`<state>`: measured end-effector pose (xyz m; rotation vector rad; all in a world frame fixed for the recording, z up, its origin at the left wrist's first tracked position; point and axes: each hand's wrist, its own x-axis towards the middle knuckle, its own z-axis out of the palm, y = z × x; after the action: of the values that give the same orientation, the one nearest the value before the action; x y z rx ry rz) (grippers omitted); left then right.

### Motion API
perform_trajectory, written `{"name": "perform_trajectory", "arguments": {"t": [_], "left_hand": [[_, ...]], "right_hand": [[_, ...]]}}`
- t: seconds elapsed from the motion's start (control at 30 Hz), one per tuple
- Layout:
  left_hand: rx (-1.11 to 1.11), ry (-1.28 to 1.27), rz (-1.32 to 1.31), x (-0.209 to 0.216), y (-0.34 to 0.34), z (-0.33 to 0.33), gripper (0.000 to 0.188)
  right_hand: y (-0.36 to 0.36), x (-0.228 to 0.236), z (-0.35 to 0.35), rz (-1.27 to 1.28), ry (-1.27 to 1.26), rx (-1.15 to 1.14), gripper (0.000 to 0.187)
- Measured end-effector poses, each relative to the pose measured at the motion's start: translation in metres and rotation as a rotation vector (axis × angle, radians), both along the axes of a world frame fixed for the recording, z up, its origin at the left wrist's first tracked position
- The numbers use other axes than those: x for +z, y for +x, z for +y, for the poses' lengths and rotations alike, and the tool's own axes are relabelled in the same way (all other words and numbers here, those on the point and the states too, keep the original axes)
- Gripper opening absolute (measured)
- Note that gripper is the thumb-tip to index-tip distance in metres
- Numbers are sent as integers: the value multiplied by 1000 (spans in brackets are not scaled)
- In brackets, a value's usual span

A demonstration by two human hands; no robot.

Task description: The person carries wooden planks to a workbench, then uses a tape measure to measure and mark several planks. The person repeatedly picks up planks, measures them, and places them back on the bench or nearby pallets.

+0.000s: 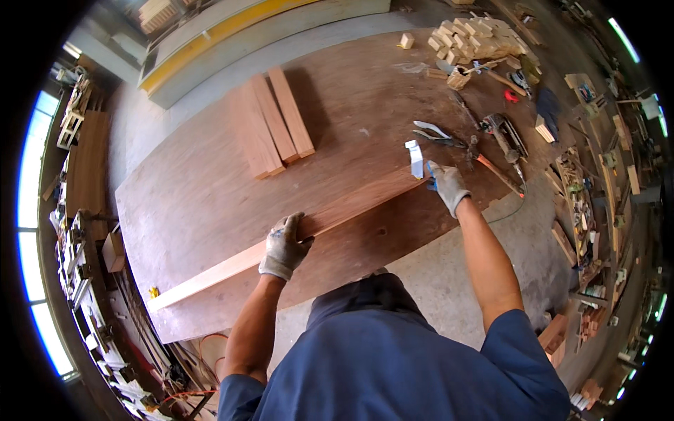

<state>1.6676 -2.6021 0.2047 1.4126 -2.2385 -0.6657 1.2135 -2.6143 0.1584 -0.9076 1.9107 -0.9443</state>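
A long reddish-brown wooden board (365, 202) lies slantwise across the near part of the brown worktable (365, 91), its narrow side paler toward the left end. My left hand (284, 247), in a grey-white work glove, grips the board around its middle, thumb on the near side. At the board's right end is my right hand (449, 186), gloved too, its fingers closed around a small blue thing (431, 177) that I cannot make out. Just beyond that hand lies a white and pale-blue strip (415, 158). By the far left end sits a small yellow object (154, 291).
Three brown planks (270, 123) lie farther back. To the right are pliers (439, 133), a hammer (495, 172), a power tool (504, 137) with a cable, and a red roll (511, 96). Several pale wood blocks (467, 38) are piled at the back right.
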Motion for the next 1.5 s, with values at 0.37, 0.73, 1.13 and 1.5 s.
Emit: {"name": "perform_trajectory", "arguments": {"t": [0.37, 0.73, 1.13, 1.5], "left_hand": [[-52, -65, -353, 23, -29, -2, 85], [-194, 58, -447, 19, -84, -12, 81], [-124, 159, -353, 27, -96, -28, 53], [-163, 157, -327, 21, -93, -31, 48]], "right_hand": [[-2, 1, 7, -98, 17, -67, 50], [-13, 6, 4, 99, 37, -75, 53], [2, 29, -8, 274, 85, -17, 40], [6, 35, -4, 226, 111, -53, 43]]}}
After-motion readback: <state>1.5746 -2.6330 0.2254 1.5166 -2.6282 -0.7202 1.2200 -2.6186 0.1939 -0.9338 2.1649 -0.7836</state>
